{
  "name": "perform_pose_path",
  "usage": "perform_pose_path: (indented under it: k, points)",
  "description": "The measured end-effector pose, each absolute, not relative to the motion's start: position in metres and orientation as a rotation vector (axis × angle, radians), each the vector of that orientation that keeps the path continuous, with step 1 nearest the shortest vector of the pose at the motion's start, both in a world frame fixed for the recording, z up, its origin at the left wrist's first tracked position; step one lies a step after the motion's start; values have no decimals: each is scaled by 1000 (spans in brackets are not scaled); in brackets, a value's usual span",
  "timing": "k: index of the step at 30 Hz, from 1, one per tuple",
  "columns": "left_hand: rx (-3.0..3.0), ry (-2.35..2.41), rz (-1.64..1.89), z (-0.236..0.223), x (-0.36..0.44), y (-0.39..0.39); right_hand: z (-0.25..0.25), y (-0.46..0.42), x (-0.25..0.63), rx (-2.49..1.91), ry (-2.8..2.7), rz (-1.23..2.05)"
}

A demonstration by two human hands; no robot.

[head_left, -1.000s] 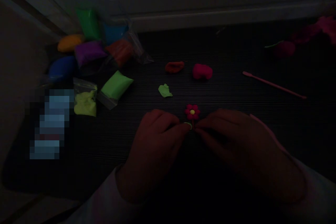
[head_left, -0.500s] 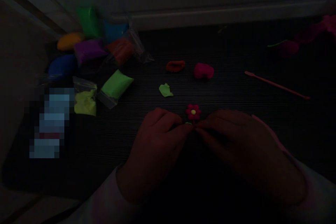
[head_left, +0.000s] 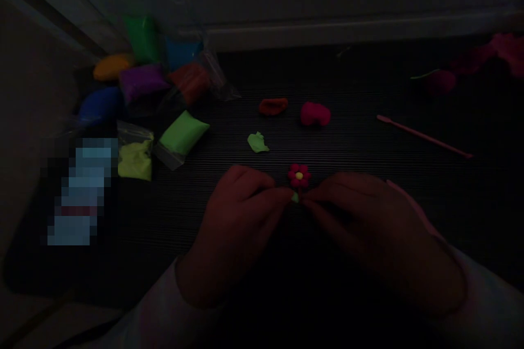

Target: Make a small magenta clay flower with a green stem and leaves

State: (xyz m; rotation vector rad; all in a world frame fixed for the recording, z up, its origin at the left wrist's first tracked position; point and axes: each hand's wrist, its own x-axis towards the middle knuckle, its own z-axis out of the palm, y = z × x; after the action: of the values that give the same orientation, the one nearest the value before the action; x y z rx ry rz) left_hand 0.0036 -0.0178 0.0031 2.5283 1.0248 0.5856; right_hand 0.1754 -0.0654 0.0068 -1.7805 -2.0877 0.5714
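A small clay flower (head_left: pixel 299 175) with dark pink petals and a yellow centre stands out above my fingertips, on a thin reddish-brown stem. My right hand (head_left: pixel 368 229) pinches that stem between thumb and forefinger. At the stem's left side, my left hand (head_left: pixel 241 234) closes its thumb and forefinger on a small green clay piece (head_left: pixel 295 197), like a leaf. The green piece seems to touch the stem, though the dimness blurs the contact. Beyond the flower lie a torn scrap of light green clay (head_left: pixel 257 142), a red-orange clay piece (head_left: pixel 273 106) and a pink clay lump (head_left: pixel 315 114).
Several bags of coloured clay, including a light green one (head_left: pixel 184 133) and a yellow one (head_left: pixel 135 158), lie at the left near a blurred-out lit screen (head_left: pixel 82 191). A thin pink tool (head_left: pixel 426 136) rests at the right. Pink clay (head_left: pixel 505 54) sits at the far right.
My left fingertips have drawn slightly left from the stem, so more of the green piece shows. The right hand keeps its pinch. The whole view has shifted a little.
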Motion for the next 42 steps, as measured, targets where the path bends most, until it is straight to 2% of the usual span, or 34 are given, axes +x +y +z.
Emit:
perform_pose_path:
  k: [21, 31, 36, 42]
  points:
    - [2633, 902, 520, -1, 11, -19, 5, -65, 174, -1776, -2141, 481]
    - [2644, 899, 604, 4, 3, -20, 14, -63, 186, -1791, -1852, 795]
    - [2670, 869, 574, 4, 4, -21, 16, -62, 188, -1787, -1802, 815]
    - [2698, 866, 560, 5, 4, -21, 10, -65, 184, -1687, -2038, 719]
